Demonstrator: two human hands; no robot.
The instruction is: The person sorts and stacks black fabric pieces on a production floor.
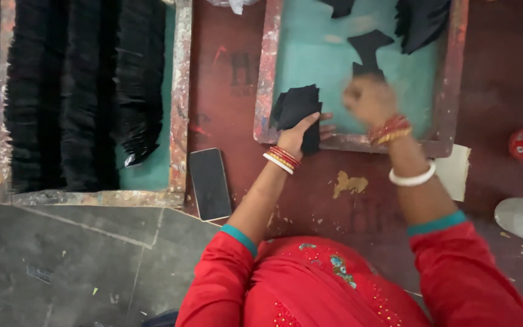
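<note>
Left grip (pixel 298 134) clamps black stack (pixel 296 108) over tray edge (pixel 266 79).

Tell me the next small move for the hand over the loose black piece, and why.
Probably bring the right hand across and lay the loose black piece it touches onto the stack of black pieces gripped by the left hand. The piece lies alone on the teal tray, right at the blurred fingers, and the stack sits close beside it on the tray's edge.
</note>
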